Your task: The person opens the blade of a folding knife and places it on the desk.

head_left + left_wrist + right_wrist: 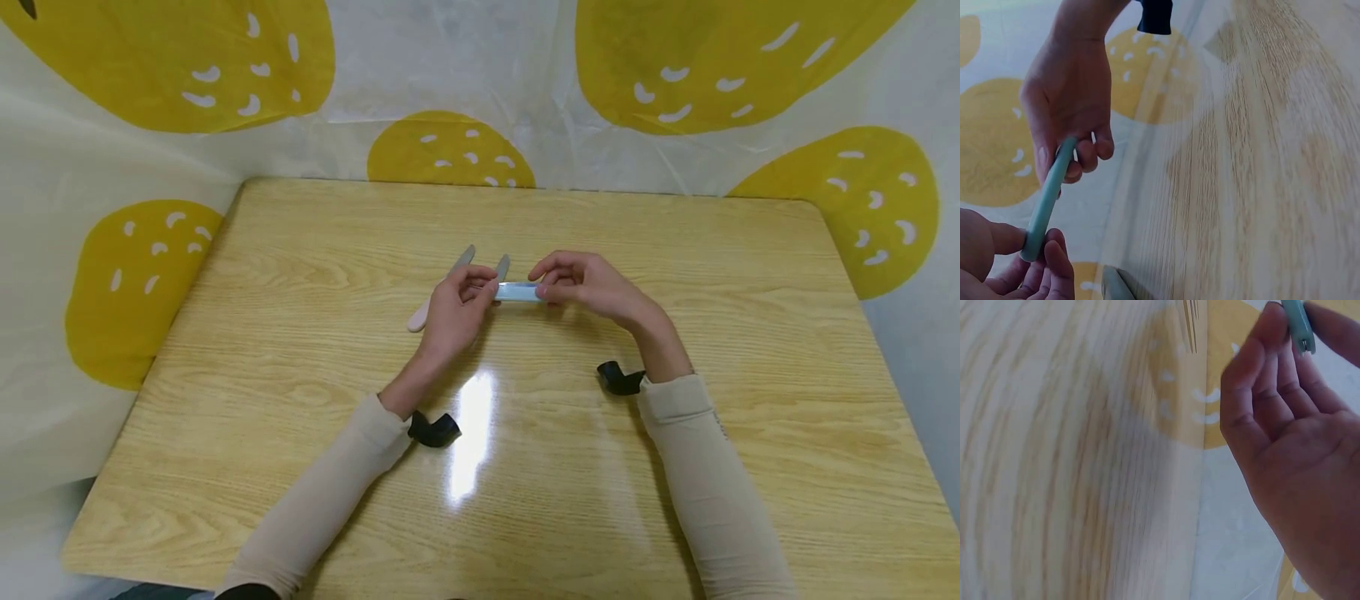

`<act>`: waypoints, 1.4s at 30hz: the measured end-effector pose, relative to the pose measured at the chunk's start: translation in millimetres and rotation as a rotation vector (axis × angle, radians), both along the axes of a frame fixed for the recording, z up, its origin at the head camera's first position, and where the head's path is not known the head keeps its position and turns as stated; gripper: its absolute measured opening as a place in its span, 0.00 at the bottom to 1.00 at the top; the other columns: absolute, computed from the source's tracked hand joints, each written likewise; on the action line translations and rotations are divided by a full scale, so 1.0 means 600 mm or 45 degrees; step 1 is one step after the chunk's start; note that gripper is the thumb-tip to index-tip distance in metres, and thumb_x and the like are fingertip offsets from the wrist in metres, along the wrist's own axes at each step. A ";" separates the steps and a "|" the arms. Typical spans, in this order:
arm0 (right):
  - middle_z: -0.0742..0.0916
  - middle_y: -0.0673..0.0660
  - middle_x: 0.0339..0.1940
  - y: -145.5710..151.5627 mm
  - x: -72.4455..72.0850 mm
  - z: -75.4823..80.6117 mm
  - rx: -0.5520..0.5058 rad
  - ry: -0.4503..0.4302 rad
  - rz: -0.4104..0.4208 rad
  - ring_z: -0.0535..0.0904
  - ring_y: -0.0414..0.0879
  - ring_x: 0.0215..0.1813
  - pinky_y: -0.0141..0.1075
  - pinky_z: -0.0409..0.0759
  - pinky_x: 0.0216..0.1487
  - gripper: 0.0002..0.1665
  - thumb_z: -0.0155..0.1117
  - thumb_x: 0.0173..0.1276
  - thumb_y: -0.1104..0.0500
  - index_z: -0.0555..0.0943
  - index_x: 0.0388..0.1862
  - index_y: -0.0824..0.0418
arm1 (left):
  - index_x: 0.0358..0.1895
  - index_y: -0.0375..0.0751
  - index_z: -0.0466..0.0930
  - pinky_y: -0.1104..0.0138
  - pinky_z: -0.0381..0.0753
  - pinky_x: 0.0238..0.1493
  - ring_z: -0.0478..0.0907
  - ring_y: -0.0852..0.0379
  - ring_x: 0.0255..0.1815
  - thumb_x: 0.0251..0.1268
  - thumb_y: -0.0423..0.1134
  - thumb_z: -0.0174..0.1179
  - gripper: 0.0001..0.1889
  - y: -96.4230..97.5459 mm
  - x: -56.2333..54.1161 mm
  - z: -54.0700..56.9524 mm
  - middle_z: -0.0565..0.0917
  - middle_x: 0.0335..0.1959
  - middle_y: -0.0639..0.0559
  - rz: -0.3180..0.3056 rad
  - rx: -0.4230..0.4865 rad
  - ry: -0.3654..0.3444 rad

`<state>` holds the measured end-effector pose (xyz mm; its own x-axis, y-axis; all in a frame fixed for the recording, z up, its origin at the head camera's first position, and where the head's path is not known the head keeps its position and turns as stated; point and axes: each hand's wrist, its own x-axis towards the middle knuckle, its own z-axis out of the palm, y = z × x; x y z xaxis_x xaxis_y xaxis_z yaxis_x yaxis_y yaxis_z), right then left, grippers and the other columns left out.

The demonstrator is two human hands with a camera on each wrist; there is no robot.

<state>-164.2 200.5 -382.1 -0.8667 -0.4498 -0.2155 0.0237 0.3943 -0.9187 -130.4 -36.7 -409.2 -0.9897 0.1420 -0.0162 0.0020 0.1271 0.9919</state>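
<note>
The left hand (452, 315) and the right hand (596, 287) met over the middle of the wood-grained bench (360, 483), both grasping one slim blue-green piece (517, 292) that spanned the gap between them. The left hand pinched one end between thumb and fingers, and the right hand gripped the other end in the same way. The piece looked pale blue from above and greener from the wrists, and a small metal bit (1305, 345) showed at one tip in the right wrist view. Any lettering on the piece was probably too small and blurred to make out from these angles. Just beside the left hand, a knife with a grey blade (462, 259) and a pale pink handle (417, 318) lay aslant, its middle partly covered by that hand. Near it, a second grey blade (503, 266) pointed away from the person, its lower part hidden behind the left hand's fingers. Both forearms wore beige sleeves (337, 492), with a curved black fitting (435, 430) beside the left cuff and another by the right. Behind the bench hung a pale sheet (450, 50) printed with big yellow shapes (450, 150) bearing short white dashes
</note>
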 end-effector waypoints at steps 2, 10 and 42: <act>0.88 0.56 0.40 -0.004 0.001 -0.001 0.021 -0.002 0.019 0.84 0.54 0.44 0.39 0.84 0.48 0.16 0.67 0.75 0.58 0.83 0.58 0.63 | 0.59 0.31 0.78 0.62 0.86 0.48 0.87 0.39 0.47 0.80 0.36 0.58 0.13 0.000 0.000 0.002 0.85 0.50 0.37 0.002 0.013 -0.008; 0.88 0.55 0.43 -0.021 -0.001 -0.006 0.062 0.006 0.090 0.81 0.45 0.42 0.36 0.79 0.46 0.16 0.65 0.78 0.53 0.85 0.57 0.61 | 0.60 0.28 0.77 0.60 0.86 0.49 0.86 0.42 0.47 0.80 0.36 0.58 0.16 0.001 0.000 0.004 0.84 0.50 0.36 0.007 0.041 0.007; 0.88 0.60 0.45 -0.044 0.002 0.001 0.034 0.042 0.132 0.81 0.48 0.43 0.39 0.81 0.49 0.10 0.61 0.80 0.58 0.84 0.48 0.64 | 0.59 0.28 0.81 0.45 0.88 0.51 0.87 0.30 0.46 0.71 0.30 0.66 0.17 -0.007 0.003 -0.002 0.87 0.47 0.32 -0.095 0.178 -0.025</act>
<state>-162.8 174.1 -381.5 -0.8227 -0.5321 -0.2003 -0.0489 0.4172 -0.9075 -128.5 -40.9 -410.1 -0.9761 0.2172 -0.0107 -0.0137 -0.0122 0.9998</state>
